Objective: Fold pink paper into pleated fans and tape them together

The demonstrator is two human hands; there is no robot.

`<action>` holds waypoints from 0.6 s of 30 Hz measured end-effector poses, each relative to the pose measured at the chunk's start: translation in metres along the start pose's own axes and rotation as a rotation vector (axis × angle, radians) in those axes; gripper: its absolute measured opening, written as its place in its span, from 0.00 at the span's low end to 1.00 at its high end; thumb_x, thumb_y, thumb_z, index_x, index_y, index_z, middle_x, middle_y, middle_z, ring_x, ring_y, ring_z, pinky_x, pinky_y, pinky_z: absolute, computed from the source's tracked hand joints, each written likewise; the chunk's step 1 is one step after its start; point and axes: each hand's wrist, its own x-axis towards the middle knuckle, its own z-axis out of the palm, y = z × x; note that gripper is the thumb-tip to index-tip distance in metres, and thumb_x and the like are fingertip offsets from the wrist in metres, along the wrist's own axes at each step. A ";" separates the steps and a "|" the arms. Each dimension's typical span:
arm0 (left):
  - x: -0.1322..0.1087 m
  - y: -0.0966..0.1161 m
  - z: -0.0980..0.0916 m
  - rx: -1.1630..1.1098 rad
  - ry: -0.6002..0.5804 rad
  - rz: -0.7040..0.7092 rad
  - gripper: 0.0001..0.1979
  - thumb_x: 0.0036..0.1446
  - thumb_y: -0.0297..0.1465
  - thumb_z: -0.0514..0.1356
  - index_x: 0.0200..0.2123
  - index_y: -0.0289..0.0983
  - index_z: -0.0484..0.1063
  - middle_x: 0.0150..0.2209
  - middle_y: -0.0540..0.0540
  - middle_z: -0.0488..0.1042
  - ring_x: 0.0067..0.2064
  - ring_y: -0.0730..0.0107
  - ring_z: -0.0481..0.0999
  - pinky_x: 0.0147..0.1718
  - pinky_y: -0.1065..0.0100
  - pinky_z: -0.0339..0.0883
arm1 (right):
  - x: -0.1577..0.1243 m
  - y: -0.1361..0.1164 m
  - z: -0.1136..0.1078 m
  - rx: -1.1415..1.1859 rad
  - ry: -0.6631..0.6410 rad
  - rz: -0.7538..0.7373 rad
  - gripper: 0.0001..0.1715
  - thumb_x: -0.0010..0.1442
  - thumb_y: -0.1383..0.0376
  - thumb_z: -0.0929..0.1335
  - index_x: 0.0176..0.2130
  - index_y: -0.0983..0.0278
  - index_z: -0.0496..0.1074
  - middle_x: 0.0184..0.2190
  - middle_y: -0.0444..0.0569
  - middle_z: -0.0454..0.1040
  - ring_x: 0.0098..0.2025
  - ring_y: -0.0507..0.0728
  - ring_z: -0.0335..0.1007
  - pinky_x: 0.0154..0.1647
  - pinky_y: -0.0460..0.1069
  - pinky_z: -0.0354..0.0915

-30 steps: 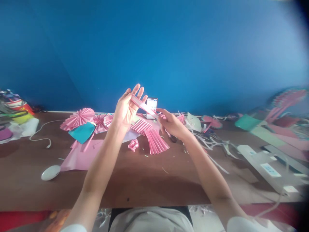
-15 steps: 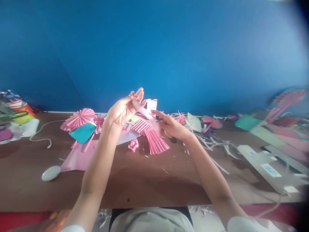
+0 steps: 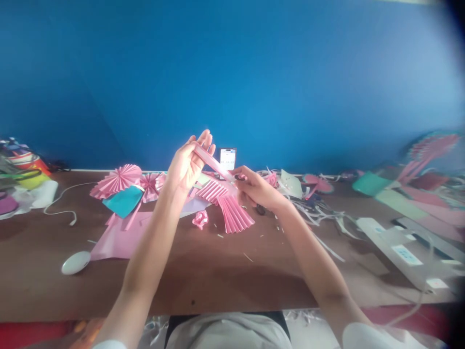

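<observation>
A long, thin pink paper strip (image 3: 215,164) is up in the air above the surface (image 3: 218,278). It looks flat and smooth, a bit pale and shiny along the middle, and it slopes down from left to right. The left hand (image 3: 187,167) has its thumb clamped on the high end, with the other fingers spread up. The right hand (image 3: 256,188) pinches the low end between its thumb and fingers.

Under the strip lies a pink folded paper fan (image 3: 236,214), with a crumpled pink paper (image 3: 200,219) near it. To the left are a round pink paper fan (image 3: 122,178), a teal paper (image 3: 124,201), a pink sheet (image 3: 121,240) and a white oval thing (image 3: 75,262). To the right is a pile of white strips (image 3: 327,213).

The surface is brown, with tiny paper bits on it. Behind it is a big blue wall (image 3: 232,72). A phone (image 3: 227,159) stands up at the back. Its screen has dark marks like numbers, too small to read. A white board (image 3: 385,242) on the right has a blue and white label (image 3: 407,255), too blurry to read.
</observation>
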 end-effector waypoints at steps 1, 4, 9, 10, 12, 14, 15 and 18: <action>0.000 -0.004 0.002 0.008 -0.007 0.026 0.08 0.67 0.26 0.51 0.41 0.40 0.69 0.56 0.44 0.74 0.65 0.61 0.65 0.62 0.54 0.64 | 0.000 0.000 0.000 0.015 0.008 0.002 0.20 0.68 0.59 0.60 0.57 0.61 0.59 0.20 0.41 0.73 0.14 0.46 0.55 0.15 0.44 0.51; -0.002 -0.015 0.007 0.035 -0.060 0.067 0.06 0.66 0.35 0.56 0.39 0.40 0.71 0.56 0.44 0.74 0.65 0.59 0.65 0.61 0.56 0.65 | 0.000 -0.002 -0.002 0.074 0.039 0.010 0.18 0.67 0.57 0.60 0.54 0.62 0.59 0.20 0.41 0.73 0.15 0.47 0.60 0.15 0.43 0.52; -0.009 -0.037 0.013 0.097 -0.255 -0.042 0.11 0.60 0.34 0.63 0.46 0.40 0.73 0.54 0.44 0.76 0.60 0.57 0.71 0.57 0.56 0.67 | -0.001 -0.006 -0.002 0.123 0.050 -0.004 0.18 0.67 0.57 0.61 0.52 0.63 0.59 0.19 0.41 0.73 0.14 0.48 0.62 0.13 0.43 0.50; -0.011 -0.042 0.014 0.111 -0.299 -0.074 0.13 0.59 0.34 0.64 0.47 0.39 0.73 0.54 0.43 0.76 0.59 0.56 0.72 0.57 0.55 0.67 | -0.001 -0.007 -0.002 0.124 0.058 -0.008 0.17 0.67 0.57 0.61 0.52 0.63 0.59 0.19 0.41 0.73 0.14 0.48 0.63 0.13 0.42 0.50; -0.012 -0.051 0.015 0.140 -0.345 -0.089 0.14 0.60 0.35 0.63 0.48 0.37 0.73 0.52 0.41 0.77 0.57 0.56 0.73 0.56 0.55 0.67 | -0.002 -0.008 -0.002 0.116 0.085 -0.019 0.17 0.67 0.57 0.61 0.52 0.63 0.59 0.19 0.41 0.74 0.14 0.48 0.63 0.13 0.43 0.52; -0.011 -0.057 0.014 0.185 -0.339 -0.053 0.15 0.62 0.39 0.61 0.47 0.37 0.73 0.49 0.41 0.78 0.54 0.57 0.76 0.53 0.56 0.69 | -0.002 -0.008 -0.002 0.098 0.118 -0.036 0.18 0.67 0.57 0.61 0.53 0.64 0.59 0.19 0.42 0.74 0.13 0.47 0.62 0.13 0.43 0.53; -0.010 -0.059 0.013 0.221 -0.323 -0.019 0.15 0.63 0.41 0.59 0.45 0.37 0.73 0.47 0.41 0.78 0.53 0.59 0.76 0.52 0.58 0.69 | -0.002 -0.008 -0.002 0.088 0.137 -0.045 0.19 0.67 0.57 0.62 0.54 0.64 0.59 0.20 0.42 0.74 0.12 0.47 0.60 0.13 0.43 0.53; -0.006 -0.063 0.009 0.377 -0.287 0.125 0.15 0.65 0.44 0.55 0.38 0.38 0.71 0.40 0.44 0.78 0.49 0.63 0.77 0.50 0.61 0.69 | -0.002 -0.007 0.000 0.054 0.212 -0.057 0.21 0.67 0.57 0.63 0.55 0.63 0.61 0.18 0.40 0.72 0.12 0.46 0.56 0.14 0.43 0.52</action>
